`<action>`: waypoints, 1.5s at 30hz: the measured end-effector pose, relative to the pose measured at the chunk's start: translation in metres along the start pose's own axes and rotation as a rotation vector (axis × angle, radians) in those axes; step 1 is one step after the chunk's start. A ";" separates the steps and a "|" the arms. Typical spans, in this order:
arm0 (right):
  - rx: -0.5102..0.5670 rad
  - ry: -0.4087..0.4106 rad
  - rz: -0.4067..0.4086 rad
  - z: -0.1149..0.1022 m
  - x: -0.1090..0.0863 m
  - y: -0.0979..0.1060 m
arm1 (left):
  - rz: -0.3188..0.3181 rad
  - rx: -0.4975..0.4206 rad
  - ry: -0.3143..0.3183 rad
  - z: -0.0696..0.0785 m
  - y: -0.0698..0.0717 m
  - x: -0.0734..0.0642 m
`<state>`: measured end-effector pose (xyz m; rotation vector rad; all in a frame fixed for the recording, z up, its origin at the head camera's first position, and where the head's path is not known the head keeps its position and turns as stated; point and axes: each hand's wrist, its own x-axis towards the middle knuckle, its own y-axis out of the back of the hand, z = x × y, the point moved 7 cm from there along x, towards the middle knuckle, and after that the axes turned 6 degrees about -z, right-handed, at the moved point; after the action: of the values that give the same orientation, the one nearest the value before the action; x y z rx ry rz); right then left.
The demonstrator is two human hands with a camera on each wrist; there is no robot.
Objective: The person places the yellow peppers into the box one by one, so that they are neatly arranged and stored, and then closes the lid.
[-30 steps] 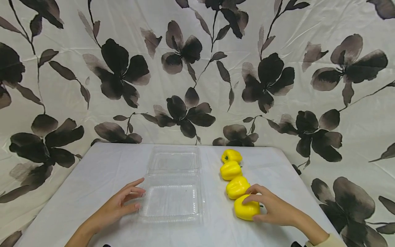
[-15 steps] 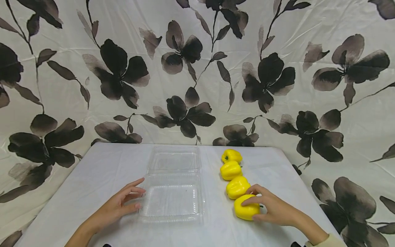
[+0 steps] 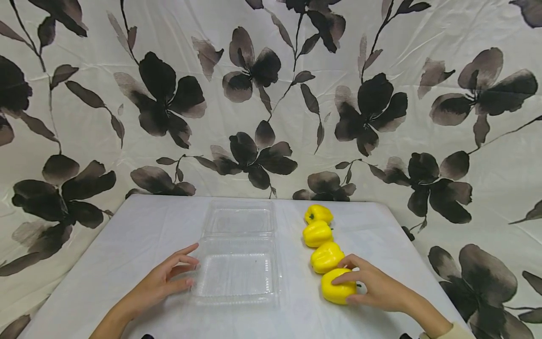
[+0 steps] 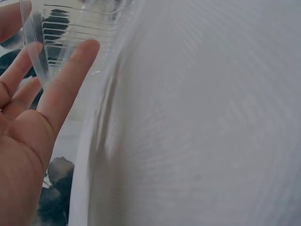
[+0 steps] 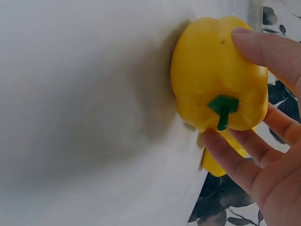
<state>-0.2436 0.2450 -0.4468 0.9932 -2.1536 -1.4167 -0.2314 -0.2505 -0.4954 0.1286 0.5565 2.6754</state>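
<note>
One big cloth (image 3: 313, 117) with dark flowers fills the back. In front of it is a white table (image 3: 152, 226). On the table lies a clear box (image 3: 238, 268), opened flat, with its lid (image 3: 237, 219) part at the far end.

Next come the two hands. The left hand (image 3: 169, 275) is by the left side of the box, with its fingers spread apart and nothing in them. I can't tell if the tips touch the box. The right hand (image 3: 374, 287) is curled round the front pepper (image 3: 332, 289), with the thumb on one side and fingers on the other.

Hardly anything has changed in the last second. The head view has slid a tiny bit, that's all. Both hands stay in the same spots, and the front pepper has the same place at the near end of the row. It looks to be on the table. So the work seems to be at the holding part: a pepper is gripped, but it has not gone anywhere.

All four peppers are on the right of the box, outside it. Past the front pepper sit the second pepper (image 3: 326, 258), the third pepper (image 3: 316, 234) and the last pepper (image 3: 319, 214).

Smallest is the green stem (image 5: 223, 110) on the front pepper, close to the fingers.
</note>
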 end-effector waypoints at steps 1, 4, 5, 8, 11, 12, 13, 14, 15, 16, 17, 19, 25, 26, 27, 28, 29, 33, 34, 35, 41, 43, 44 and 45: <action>0.005 0.001 -0.001 -0.001 0.000 0.000 | 0.000 0.002 0.001 0.000 0.000 0.000; 0.018 0.011 0.000 -0.004 -0.002 0.000 | -0.005 0.003 -0.008 0.001 -0.002 0.002; 0.019 0.021 0.005 -0.006 -0.002 0.001 | -0.008 0.001 -0.015 0.001 -0.003 0.002; 0.015 0.057 0.029 -0.012 -0.002 0.002 | -0.016 -0.003 -0.034 0.002 -0.005 0.004; 0.007 0.102 0.068 -0.019 0.001 0.005 | -0.019 -0.010 -0.045 0.002 -0.007 0.005; 0.004 0.112 0.082 -0.021 0.002 0.007 | -0.020 -0.011 -0.046 0.002 -0.008 0.006; 0.001 0.125 0.098 -0.023 0.004 0.008 | -0.020 -0.010 -0.047 0.001 -0.008 0.006; -0.001 0.134 0.111 -0.025 0.005 0.010 | -0.019 -0.008 -0.048 0.001 -0.008 0.006; -0.003 0.143 0.124 -0.027 0.007 0.012 | -0.019 -0.011 -0.047 0.001 -0.008 0.006; -0.006 0.148 0.134 -0.029 0.009 0.014 | -0.018 -0.009 -0.046 0.000 -0.008 0.007; -0.010 0.149 0.142 -0.031 0.011 0.015 | -0.019 -0.006 -0.046 0.000 -0.008 0.007; -0.003 0.141 0.145 -0.033 0.015 0.017 | -0.017 -0.001 -0.044 0.000 -0.008 0.007; -0.006 0.120 0.183 -0.040 0.031 0.022 | -0.022 0.000 -0.037 -0.001 -0.009 0.007; -0.012 0.123 0.198 -0.042 0.034 0.023 | -0.024 -0.004 -0.040 0.000 -0.009 0.007; -0.013 0.128 0.213 -0.044 0.037 0.024 | -0.028 -0.010 -0.044 0.000 -0.010 0.007; -0.013 0.131 0.226 -0.046 0.040 0.025 | -0.032 -0.014 -0.046 0.000 -0.011 0.007; -0.016 0.132 0.238 -0.048 0.042 0.026 | -0.035 -0.014 -0.048 0.001 -0.011 0.008; 0.006 0.121 0.263 -0.056 0.055 0.030 | -0.037 -0.013 -0.046 0.002 -0.013 0.008; 0.014 0.116 0.267 -0.058 0.058 0.031 | -0.036 -0.008 -0.042 0.003 -0.013 0.008; 0.021 0.113 0.272 -0.060 0.061 0.032 | -0.035 -0.005 -0.039 0.003 -0.013 0.008; 0.035 0.109 0.301 -0.068 0.079 0.037 | -0.043 -0.005 -0.032 0.002 -0.015 0.009; 0.036 0.117 0.301 -0.073 0.086 0.036 | -0.044 -0.007 -0.029 0.001 -0.016 0.009; 0.037 0.125 0.300 -0.076 0.089 0.036 | -0.046 -0.007 -0.028 0.001 -0.016 0.009; 0.039 0.131 0.297 -0.078 0.092 0.036 | -0.046 -0.005 -0.027 0.001 -0.016 0.009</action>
<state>-0.2683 0.1363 -0.3878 0.7206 -2.1333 -1.1425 -0.2331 -0.2328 -0.5009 0.1489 0.5375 2.6264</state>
